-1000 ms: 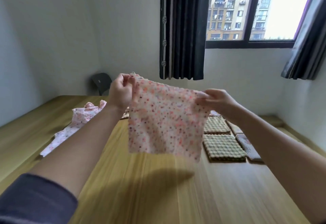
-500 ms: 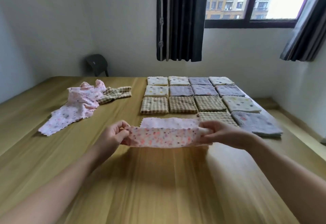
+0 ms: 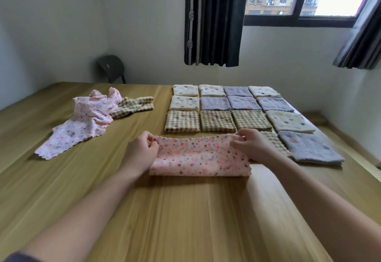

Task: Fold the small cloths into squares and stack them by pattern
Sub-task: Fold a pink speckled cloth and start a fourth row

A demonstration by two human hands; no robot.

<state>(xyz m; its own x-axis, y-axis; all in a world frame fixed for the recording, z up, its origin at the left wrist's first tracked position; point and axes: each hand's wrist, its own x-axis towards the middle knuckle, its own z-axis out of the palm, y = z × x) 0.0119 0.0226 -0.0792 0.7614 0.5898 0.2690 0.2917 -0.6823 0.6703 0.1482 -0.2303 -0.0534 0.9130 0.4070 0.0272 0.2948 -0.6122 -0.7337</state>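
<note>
Left hand (image 3: 142,152) and right hand (image 3: 251,148) level with each other, each with thumb and fingers curled in a pinch on a far corner of the pink speckled cloth (image 3: 198,158), wrists low, forearms coming in from 7 and 5 o'clock.

Under everything, the wooden table (image 3: 185,220). At 1 o'clock, the block of folded squares (image 3: 218,120), laid edge to edge in rows, its nearest checked piece partly hidden behind the right hand. At 10 o'clock, well apart, the loose heap (image 3: 88,121) of unfolded pink cloths, with one checked cloth (image 3: 134,105) touching its far side.

Dead ahead at 12 o'clock, flat on the table between the hands, the pink speckled cloth: doubled into a strip, long axis from 9 to 3 o'clock, fold toward 6, scalloped edges toward 12. Neither hand nearer; one end apiece.

Judged next: carry one short end across onto the other, along that 9-to-3 line, to make the square. Likely the fussy part: matching the corners.
</note>
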